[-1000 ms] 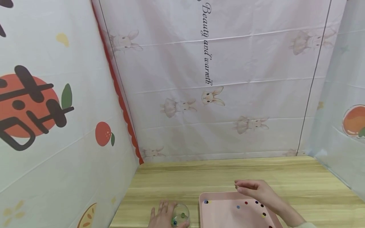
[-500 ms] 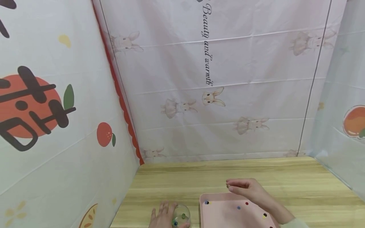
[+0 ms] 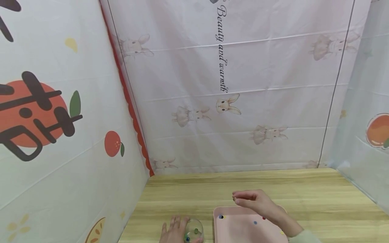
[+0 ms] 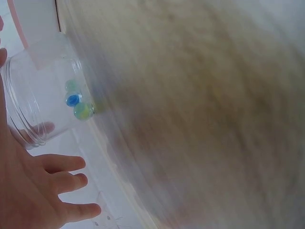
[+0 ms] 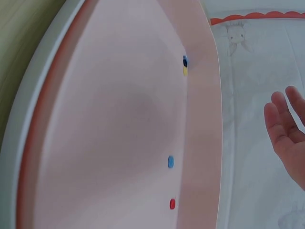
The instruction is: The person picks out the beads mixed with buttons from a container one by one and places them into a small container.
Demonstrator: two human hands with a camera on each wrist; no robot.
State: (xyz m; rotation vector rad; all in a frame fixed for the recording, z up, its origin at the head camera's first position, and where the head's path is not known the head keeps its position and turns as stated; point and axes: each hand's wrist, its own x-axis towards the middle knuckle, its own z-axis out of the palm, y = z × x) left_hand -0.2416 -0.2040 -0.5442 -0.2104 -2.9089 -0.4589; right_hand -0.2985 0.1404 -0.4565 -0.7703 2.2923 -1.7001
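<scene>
Right hand has thumb and fingertips pinched on what looks like a tiny brownish thing, too small to really make out, up by the far edge of the pink tray. Left hand has thumb and index hooked round a clear jar, other three fingers sticking out loose, a few glassy marbles at the bottom. Jar's standing on the wood table beside the tray, where little coloured discs lie scattered.
</scene>
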